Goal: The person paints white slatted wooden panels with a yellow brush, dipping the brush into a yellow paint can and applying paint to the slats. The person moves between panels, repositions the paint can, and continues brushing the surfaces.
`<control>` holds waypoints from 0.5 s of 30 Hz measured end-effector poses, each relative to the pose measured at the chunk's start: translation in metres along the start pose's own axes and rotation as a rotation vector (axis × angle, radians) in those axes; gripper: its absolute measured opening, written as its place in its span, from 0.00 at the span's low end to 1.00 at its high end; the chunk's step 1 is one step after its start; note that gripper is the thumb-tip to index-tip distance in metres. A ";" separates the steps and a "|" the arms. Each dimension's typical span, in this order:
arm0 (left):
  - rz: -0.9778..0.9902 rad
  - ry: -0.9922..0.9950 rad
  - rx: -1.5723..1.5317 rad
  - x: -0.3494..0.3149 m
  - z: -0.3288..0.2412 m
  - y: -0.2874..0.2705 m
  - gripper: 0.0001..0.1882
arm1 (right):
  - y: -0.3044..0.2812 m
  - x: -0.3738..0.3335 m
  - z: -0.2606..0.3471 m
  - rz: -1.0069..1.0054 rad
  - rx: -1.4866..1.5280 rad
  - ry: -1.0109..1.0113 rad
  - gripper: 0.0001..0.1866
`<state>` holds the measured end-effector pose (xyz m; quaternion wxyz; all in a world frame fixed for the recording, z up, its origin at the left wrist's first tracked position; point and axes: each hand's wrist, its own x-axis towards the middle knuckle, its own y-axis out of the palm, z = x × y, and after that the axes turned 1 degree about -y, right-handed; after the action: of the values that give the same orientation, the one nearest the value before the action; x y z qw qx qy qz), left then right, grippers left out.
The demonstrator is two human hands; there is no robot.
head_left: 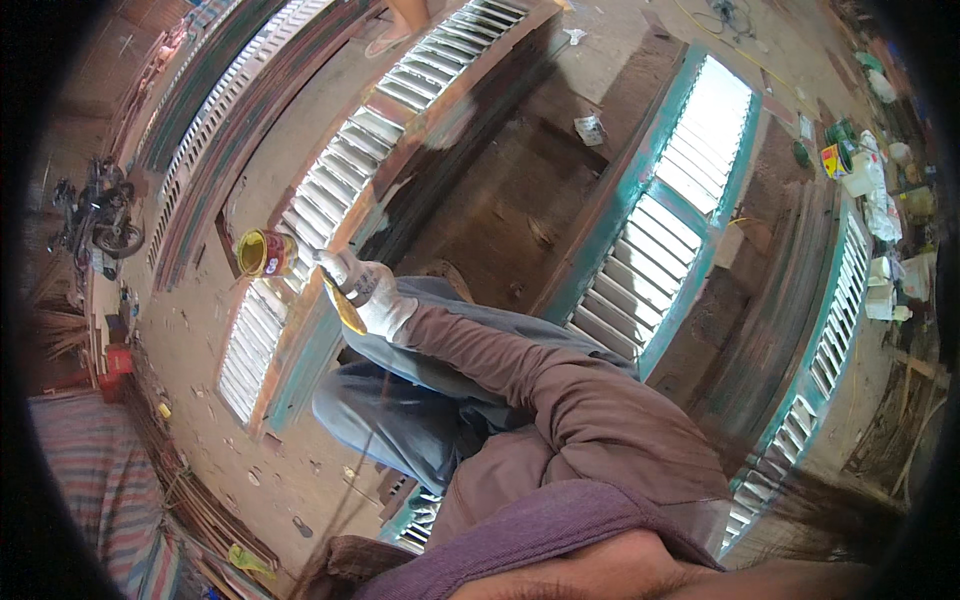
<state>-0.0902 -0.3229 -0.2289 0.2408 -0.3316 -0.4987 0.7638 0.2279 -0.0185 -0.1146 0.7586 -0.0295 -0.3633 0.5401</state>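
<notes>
My right hand [368,292], in a whitish, stained glove, is closed around a slim yellow handle [344,305]. The tool's working end is too small to make out. The hand is over the edge of a long louvred shutter panel [345,160] with white slats and a brown and green frame. Just left of the hand, an open yellow and red tin [264,254] rests on the slats, its inside stained yellow. My left hand is out of view. My bent knees in grey-blue trousers [390,410] are beside the panel.
Green-framed louvred panels [650,225] lie to the right, with another [835,310] farther right. More panels [235,85] lie at the far left, near a motorbike [105,215]. Another person's foot [388,40] is at the top. Tins and bags [870,180] crowd the right edge.
</notes>
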 end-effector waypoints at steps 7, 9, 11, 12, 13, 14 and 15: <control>-0.034 -0.049 -0.043 0.004 -0.004 0.002 0.32 | 0.007 -0.012 0.026 0.046 0.269 0.034 0.14; -0.038 -0.061 -0.044 0.003 -0.004 0.000 0.33 | 0.006 -0.015 0.039 0.086 0.449 0.174 0.17; -0.057 -0.069 -0.042 0.002 -0.003 0.000 0.33 | 0.001 -0.017 0.048 0.304 0.557 0.344 0.19; -0.058 -0.077 -0.039 0.000 -0.001 0.001 0.33 | 0.002 -0.020 0.048 0.352 0.529 0.305 0.14; -0.063 -0.086 -0.042 0.000 -0.002 0.002 0.34 | 0.005 -0.022 0.047 0.399 0.502 0.255 0.11; -0.070 -0.094 -0.043 -0.003 -0.001 0.003 0.34 | 0.008 -0.025 0.046 0.450 0.475 0.204 0.08; -0.082 -0.100 -0.056 0.000 -0.008 0.003 0.34 | 0.014 -0.027 0.041 0.386 0.410 0.168 0.09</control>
<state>-0.0844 -0.3193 -0.2336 0.2371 -0.2789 -0.5444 0.7547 0.1883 -0.0499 -0.1047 0.6595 0.0111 -0.1701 0.7321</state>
